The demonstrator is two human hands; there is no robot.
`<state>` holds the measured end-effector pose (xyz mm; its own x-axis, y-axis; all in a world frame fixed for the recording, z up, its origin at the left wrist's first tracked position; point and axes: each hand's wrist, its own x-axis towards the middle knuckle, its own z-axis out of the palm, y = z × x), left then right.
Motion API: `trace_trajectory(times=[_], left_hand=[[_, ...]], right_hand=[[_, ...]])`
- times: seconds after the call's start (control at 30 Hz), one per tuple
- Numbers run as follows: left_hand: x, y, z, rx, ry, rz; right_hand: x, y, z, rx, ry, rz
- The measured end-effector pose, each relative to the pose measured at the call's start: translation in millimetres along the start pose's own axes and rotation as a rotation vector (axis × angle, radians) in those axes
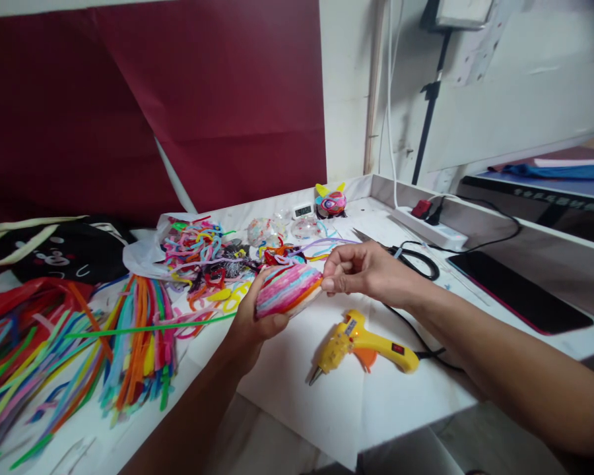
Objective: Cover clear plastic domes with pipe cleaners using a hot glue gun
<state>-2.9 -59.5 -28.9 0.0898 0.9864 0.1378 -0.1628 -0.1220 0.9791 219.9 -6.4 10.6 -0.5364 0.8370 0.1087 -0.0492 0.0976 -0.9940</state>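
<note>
My left hand (250,316) is wrapped around a ball (287,289) covered in pink, blue, white and orange pipe cleaners, held above the white table. My right hand (361,269) pinches a lilac pipe cleaner (321,243) at the ball's right side; the strand arcs left over the ball. A yellow glue gun (363,343) lies on the white paper just below my right hand, nozzle pointing lower left.
Loose pipe cleaners (69,349) are heaped at the left, cut pieces (202,254) behind the ball. Clear balls (262,231), a small clock (303,210) and a finished colourful ball (330,201) stand at the back. Scissors (406,254), a power strip (433,231) and a phone (517,290) lie at the right.
</note>
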Motion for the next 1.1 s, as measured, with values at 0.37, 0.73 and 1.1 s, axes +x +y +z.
trace_trajectory(times=[0.37, 0.73, 1.1], left_hand=[[1, -2, -5.3, -0.090, 0.011, -0.072], [1, -1, -3.6, -0.123, -0.069, -0.019], [1, 7, 3.6, -0.183, -0.162, -0.048]], right_hand=[[2, 6, -4, 0.049, -0.053, -0.007], [3, 6, -1, 0.067, -0.007, 0.021], [5, 10, 2, 0.099, 0.071, 0.076]])
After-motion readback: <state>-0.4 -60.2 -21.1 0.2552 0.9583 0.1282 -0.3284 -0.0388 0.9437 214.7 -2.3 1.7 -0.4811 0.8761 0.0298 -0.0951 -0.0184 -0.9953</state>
